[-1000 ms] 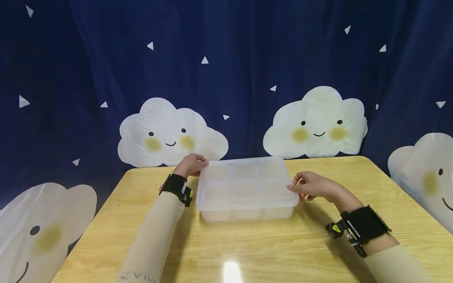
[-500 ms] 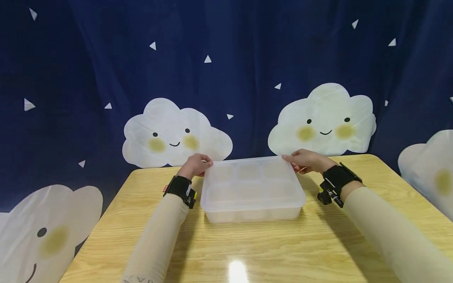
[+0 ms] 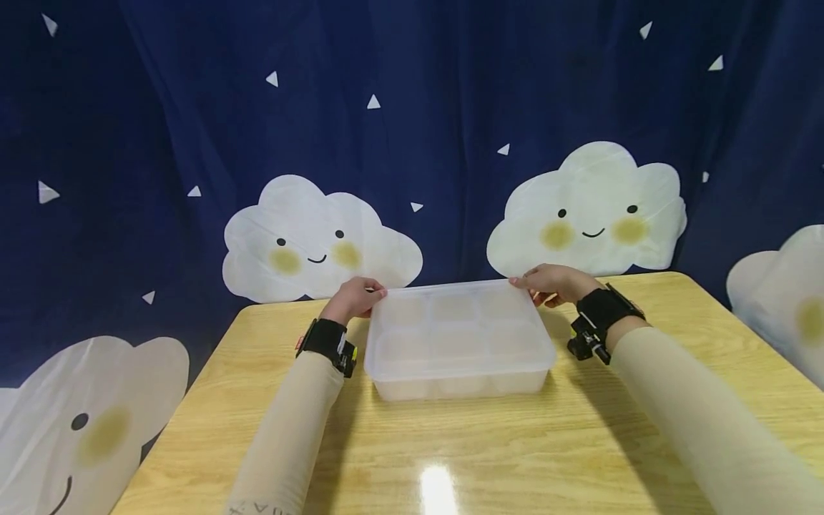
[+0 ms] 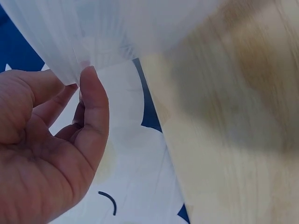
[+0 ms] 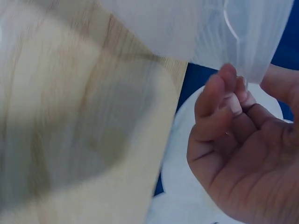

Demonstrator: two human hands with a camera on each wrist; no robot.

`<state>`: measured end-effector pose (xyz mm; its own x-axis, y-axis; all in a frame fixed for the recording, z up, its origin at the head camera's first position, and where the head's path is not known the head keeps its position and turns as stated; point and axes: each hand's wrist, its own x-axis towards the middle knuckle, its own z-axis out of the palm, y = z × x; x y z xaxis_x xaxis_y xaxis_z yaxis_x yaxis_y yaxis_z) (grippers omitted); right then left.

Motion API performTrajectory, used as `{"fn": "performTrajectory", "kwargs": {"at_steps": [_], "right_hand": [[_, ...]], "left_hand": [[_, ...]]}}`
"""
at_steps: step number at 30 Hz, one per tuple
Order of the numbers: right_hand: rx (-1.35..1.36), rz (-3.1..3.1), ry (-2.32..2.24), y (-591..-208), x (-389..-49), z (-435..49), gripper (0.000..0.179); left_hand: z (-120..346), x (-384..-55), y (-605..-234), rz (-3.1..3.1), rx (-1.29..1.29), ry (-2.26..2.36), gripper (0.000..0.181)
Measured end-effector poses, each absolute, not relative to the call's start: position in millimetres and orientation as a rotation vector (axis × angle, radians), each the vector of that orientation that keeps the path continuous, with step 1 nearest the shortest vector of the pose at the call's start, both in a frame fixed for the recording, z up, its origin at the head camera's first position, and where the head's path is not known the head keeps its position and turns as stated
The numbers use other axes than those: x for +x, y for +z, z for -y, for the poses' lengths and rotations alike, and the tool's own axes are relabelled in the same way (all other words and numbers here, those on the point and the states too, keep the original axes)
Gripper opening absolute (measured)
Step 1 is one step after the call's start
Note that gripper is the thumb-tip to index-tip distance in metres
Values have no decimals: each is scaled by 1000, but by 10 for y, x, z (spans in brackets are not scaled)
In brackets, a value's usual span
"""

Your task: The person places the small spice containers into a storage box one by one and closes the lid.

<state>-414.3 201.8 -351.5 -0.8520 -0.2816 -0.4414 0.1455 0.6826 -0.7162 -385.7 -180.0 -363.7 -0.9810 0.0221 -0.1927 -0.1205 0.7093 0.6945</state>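
A translucent white plastic box (image 3: 458, 387) with a matching lid (image 3: 458, 330) stands on the wooden table, and compartments show faintly through the lid. At the far left corner, my left hand (image 3: 353, 297) pinches the lid's edge between thumb and fingers. My right hand (image 3: 558, 283) grips the far right corner the same way. In the left wrist view the left hand (image 4: 56, 144) has its fingertips at the box's corner (image 4: 93, 32). From the right wrist, curled fingers of the right hand (image 5: 247, 149) lie under the lid's corner (image 5: 243, 37), thumb on the other side.
The wooden table (image 3: 412, 450) reaches back to a dark blue curtain (image 3: 444, 143) printed with smiling clouds. Its far edge runs just behind the box. Black camera straps (image 3: 325, 342) sit on both wrists.
My right hand has moved from the box's right side back to its far right corner and taken hold there. The left hand stays at the far left corner.
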Motion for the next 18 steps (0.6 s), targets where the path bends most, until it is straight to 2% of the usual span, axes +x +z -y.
{"fn": "performTrajectory", "kwargs": {"at_steps": [6, 10, 13, 18], "right_hand": [[-62, -2364, -1136, -3593, -4155, -2049, 40], [-92, -2473, -1136, -3602, -4033, -2064, 40], [-208, -2583, -1096, -3606, -3843, -2103, 41], [-570, -2615, -988, -3582, -3386, -2230, 67]], "left_hand": [[1790, -3771, -3674, -2686, -80, 1307, 30], [1750, -3628, -3686, -2883, 35, 1058, 35], [1736, -3352, -3653, -3049, 173, 773, 38], [1811, -2739, -3652, -3124, 343, 753, 46]]}}
